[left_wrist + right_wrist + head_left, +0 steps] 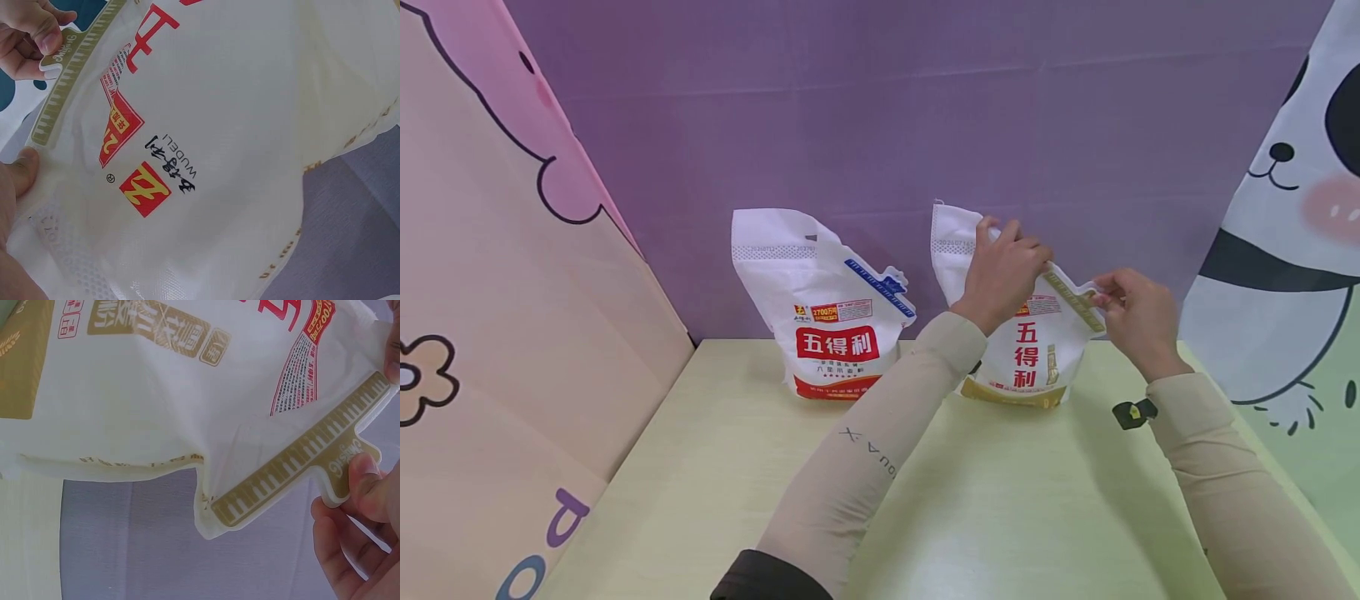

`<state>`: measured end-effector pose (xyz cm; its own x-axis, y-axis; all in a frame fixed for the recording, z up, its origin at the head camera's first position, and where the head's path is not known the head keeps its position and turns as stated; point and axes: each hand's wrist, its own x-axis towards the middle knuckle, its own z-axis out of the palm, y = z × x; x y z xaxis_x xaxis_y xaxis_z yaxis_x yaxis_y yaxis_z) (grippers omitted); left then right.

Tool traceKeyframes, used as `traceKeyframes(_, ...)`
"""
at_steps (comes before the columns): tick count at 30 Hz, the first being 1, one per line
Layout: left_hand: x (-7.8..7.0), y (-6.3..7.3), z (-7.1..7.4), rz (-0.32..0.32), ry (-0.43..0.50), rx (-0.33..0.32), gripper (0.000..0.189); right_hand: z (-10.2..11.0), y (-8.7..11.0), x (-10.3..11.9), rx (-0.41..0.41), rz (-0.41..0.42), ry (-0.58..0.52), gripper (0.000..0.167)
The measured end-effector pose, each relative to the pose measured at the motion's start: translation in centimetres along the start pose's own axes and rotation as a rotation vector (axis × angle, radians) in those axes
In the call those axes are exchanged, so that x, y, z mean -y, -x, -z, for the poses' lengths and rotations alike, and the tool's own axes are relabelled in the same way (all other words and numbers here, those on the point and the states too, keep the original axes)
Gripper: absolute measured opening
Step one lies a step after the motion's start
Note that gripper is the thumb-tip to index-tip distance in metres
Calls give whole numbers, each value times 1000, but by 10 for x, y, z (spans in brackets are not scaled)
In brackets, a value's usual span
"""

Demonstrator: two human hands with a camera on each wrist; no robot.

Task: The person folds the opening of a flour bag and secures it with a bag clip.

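A white flour bag with red lettering and a gold bottom band (992, 367) stands upright on the table at right of centre. A gold bag clip with a piano-key pattern (275, 472) lies slantwise along its upper right corner. My left hand (1006, 271) grips the folded top of this bag beside the clip's upper end; its thumb (24, 170) presses on the near side. At the clip's outer side, my right hand (1138, 317) pinches the shaped handle between thumb and fingers. The bag's body is partly hidden by the left hand and forearm.
To the left stands a second white flour bag (835, 342), its corner held by a blue bag clip (880, 287). Both bags are on a pale table (700, 467) near the purple back wall (820, 125). Printed panels (497, 275) flank the table.
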<state>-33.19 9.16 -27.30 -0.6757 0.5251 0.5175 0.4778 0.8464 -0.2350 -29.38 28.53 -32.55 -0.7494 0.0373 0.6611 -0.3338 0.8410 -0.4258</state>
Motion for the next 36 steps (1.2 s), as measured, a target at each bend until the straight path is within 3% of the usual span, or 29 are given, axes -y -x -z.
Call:
traceKeyframes(20,1,3,0,3,4,-5,26,0,4,0,49,-25,6,19)
traceKeyframes(36,0,1,0,-4,-24,5,28,0,5,0,34,-29,-1,24)
